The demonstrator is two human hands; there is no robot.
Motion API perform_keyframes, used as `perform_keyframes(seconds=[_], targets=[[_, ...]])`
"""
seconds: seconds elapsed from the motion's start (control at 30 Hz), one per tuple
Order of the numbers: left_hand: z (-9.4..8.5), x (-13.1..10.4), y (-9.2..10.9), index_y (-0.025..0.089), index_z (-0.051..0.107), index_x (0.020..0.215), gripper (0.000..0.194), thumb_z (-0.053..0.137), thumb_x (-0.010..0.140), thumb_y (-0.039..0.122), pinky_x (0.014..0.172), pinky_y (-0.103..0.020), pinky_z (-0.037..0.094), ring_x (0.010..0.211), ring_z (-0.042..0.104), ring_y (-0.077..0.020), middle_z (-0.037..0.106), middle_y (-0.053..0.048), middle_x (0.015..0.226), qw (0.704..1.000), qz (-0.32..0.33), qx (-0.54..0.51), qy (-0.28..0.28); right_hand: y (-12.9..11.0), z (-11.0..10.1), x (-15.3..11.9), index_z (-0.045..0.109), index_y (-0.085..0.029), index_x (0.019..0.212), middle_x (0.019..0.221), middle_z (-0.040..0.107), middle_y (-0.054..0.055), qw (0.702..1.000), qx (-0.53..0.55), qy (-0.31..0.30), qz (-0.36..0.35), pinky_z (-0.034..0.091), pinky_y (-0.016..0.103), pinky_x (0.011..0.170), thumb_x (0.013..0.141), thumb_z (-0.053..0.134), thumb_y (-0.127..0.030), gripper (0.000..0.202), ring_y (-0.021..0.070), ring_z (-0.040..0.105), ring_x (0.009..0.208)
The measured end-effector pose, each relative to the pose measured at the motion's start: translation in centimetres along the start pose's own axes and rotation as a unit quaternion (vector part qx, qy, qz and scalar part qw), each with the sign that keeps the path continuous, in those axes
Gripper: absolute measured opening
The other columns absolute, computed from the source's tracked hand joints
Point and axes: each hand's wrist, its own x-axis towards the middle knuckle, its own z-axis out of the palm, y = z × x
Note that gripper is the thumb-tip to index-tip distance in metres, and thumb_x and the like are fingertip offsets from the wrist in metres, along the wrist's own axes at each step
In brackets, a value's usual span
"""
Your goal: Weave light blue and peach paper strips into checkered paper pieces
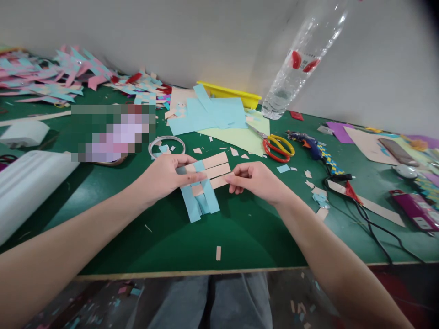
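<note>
Strips of light blue and peach paper cross over and under one another in a small woven paper piece (198,189), held just above the green table. My left hand (168,176) grips its left side, thumb on top and fingers behind. At the right, my right hand (252,180) pinches the end of the lowest peach strip (219,181) between thumb and fingertips. The blue strip ends hang toward me, and the peach ends stick out to the right. Part of the weave is hidden under my left thumb and fingers.
Behind the hands lie a tape roll (167,147), blue paper sheets (216,114) and scissors (278,145). A water bottle (295,64) stands at the back. To the right are a glue gun (312,148) with a black cord and paper scraps (320,198). A white box-like object (37,187) lies left.
</note>
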Motion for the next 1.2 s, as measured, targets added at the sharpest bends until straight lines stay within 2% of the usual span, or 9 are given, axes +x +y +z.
perform_keyframes(seconds=[0.23,0.4,0.53,0.73,0.83,0.9,1.03,1.13,1.2], targets=[[-0.1,0.0,0.1,0.021,0.073,0.087,0.032,0.074,0.075,0.051,0.067,-0.028,0.049,0.077,0.066,-0.0194,0.074,-0.001,0.086,1.000,0.013,0.013,0.004,0.1,-0.2,0.1,0.068,-0.016,0.081,0.073,0.073,0.004,1.000,-0.008,0.011,-0.009,0.052,0.025,0.064,0.080,0.073,-0.044,0.029,0.0097,0.061,0.062],[0.0,-0.1,0.2,0.020,0.072,0.086,0.033,0.075,0.073,0.051,0.064,-0.027,0.049,0.073,0.066,-0.0187,0.073,-0.001,0.081,1.000,0.007,0.005,0.006,0.0,-0.1,0.1,0.069,-0.016,0.093,0.086,0.075,0.007,0.999,-0.014,0.035,-0.010,0.051,0.024,0.060,0.082,0.070,-0.047,0.034,0.0099,0.063,0.064],[0.1,0.0,0.1,0.021,0.072,0.091,0.034,0.075,0.074,0.050,0.065,-0.028,0.050,0.070,0.066,-0.0179,0.074,0.000,0.080,1.000,-0.002,0.006,-0.014,0.0,0.2,0.1,0.071,-0.015,0.089,0.083,0.076,0.007,1.000,-0.012,-0.007,-0.001,0.049,0.023,0.059,0.081,0.071,-0.047,0.033,0.0100,0.063,0.063],[0.3,0.2,-0.4,0.020,0.066,0.115,0.047,0.068,0.081,0.052,0.077,-0.034,0.057,0.090,0.070,-0.0228,0.073,-0.007,0.110,1.000,0.015,0.008,-0.015,-0.1,0.1,-0.1,0.069,-0.016,0.078,0.074,0.074,0.005,0.999,-0.037,-0.011,0.006,0.044,0.022,0.052,0.081,0.070,-0.047,0.032,0.0075,0.056,0.051],[0.3,0.1,-0.7,0.018,0.057,0.129,0.053,0.059,0.088,0.052,0.093,-0.040,0.054,0.114,0.063,-0.0266,0.062,-0.011,0.132,0.994,0.082,0.066,0.024,-0.2,-0.4,-0.2,0.070,-0.017,0.081,0.062,0.070,0.002,0.993,-0.111,0.016,0.022,0.040,0.025,0.049,0.084,0.065,-0.051,0.035,0.0072,0.047,0.044],[0.3,-0.2,-0.7,0.019,0.054,0.132,0.053,0.054,0.091,0.051,0.104,-0.046,0.047,0.127,0.054,-0.0288,0.055,-0.012,0.141,0.976,0.144,0.157,0.054,-0.2,-0.7,-0.2,0.071,-0.018,0.081,0.055,0.065,0.002,0.974,-0.214,0.073,0.019,0.038,0.027,0.051,0.085,0.062,-0.056,0.039,0.0105,0.049,0.046],[0.4,-0.6,-0.8,0.020,0.054,0.132,0.057,0.052,0.090,0.059,0.105,-0.048,0.043,0.129,0.051,-0.0318,0.056,-0.013,0.138,0.944,0.184,0.270,0.051,0.2,-0.8,-0.1,0.070,-0.020,0.092,0.069,0.069,0.004,0.919,-0.343,0.186,-0.061,0.042,0.031,0.059,0.086,0.061,-0.056,0.037,0.0171,0.059,0.063],[0.6,-0.7,-1.0,0.021,0.053,0.133,0.065,0.057,0.086,0.065,0.102,-0.046,0.044,0.125,0.053,-0.0325,0.059,-0.012,0.134,0.935,0.184,0.301,0.018,0.6,-0.7,-0.1,0.065,-0.020,0.111,0.102,0.073,0.007,0.906,-0.348,0.143,-0.193,0.050,0.035,0.081,0.088,0.063,-0.049,0.037,0.0215,0.066,0.094],[0.7,-0.7,-1.1,0.020,0.052,0.133,0.069,0.057,0.083,0.069,0.102,-0.046,0.044,0.125,0.052,-0.0331,0.059,-0.013,0.134,0.933,0.188,0.306,-0.002,0.8,-0.6,0.0,0.062,-0.021,0.120,0.125,0.067,0.008,0.885,-0.370,0.083,-0.270,0.045,0.040,0.101,0.089,0.065,-0.043,0.038,0.0237,0.058,0.119]])
